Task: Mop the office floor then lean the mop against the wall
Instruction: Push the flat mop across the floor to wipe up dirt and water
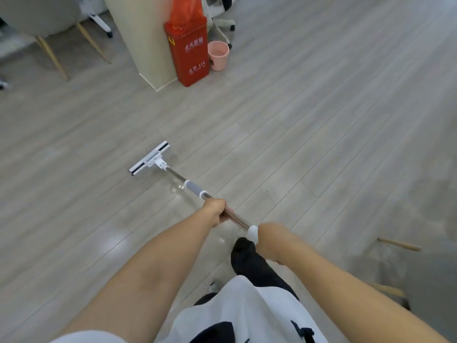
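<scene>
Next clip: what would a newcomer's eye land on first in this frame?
The mop runs diagonally through the centre, its white flat head on the grey floor. The left hand grips the metal pole and the right hand grips the white top end. At top centre a bright red box stands against a beige pillar, with a pink bucket on its right.

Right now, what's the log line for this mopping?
step: mopping | left hand: grips mop shaft | right hand: grips handle end | mop head: on floor | leaning: not yet
</scene>
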Demonstrator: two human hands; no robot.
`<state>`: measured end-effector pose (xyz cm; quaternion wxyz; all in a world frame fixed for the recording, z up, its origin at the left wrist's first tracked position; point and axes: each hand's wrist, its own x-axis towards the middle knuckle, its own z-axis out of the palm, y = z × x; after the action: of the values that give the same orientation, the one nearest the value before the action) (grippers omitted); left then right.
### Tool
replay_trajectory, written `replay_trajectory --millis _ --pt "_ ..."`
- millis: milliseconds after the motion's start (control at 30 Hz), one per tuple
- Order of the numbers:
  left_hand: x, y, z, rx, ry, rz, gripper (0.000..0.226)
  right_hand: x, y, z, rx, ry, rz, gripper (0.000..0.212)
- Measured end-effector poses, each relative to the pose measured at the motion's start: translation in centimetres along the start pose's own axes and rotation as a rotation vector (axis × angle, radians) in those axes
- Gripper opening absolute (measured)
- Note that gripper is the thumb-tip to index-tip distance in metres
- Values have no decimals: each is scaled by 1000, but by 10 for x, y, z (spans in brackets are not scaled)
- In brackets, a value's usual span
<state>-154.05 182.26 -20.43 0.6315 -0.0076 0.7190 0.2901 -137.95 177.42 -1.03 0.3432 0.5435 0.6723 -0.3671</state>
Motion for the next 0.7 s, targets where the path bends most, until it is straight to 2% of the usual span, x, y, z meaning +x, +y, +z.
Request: replay_trajectory --millis 133,267,367,500,600,700 --pt "47 84 -7 19 50 36 14 56 -22 -66 33 63 -67 35" --pt "70 169 -16 31 109 64 7 106 -54 -142 -1 11 -145 26" --pt "89 232 -25 38 119 89 5 131 -81 -199 14 -17 -148 32" --pt "110 313 -57 15 182 91 3 170 -129 -265 54 -4 -159 33" --pt "134 371 -88 -13 185 99 6 200 -174 -310 22 17 -174 15" --pt "163 421 -125 -29 191 79 6 235 -225 -348 -17 17 -183 22"
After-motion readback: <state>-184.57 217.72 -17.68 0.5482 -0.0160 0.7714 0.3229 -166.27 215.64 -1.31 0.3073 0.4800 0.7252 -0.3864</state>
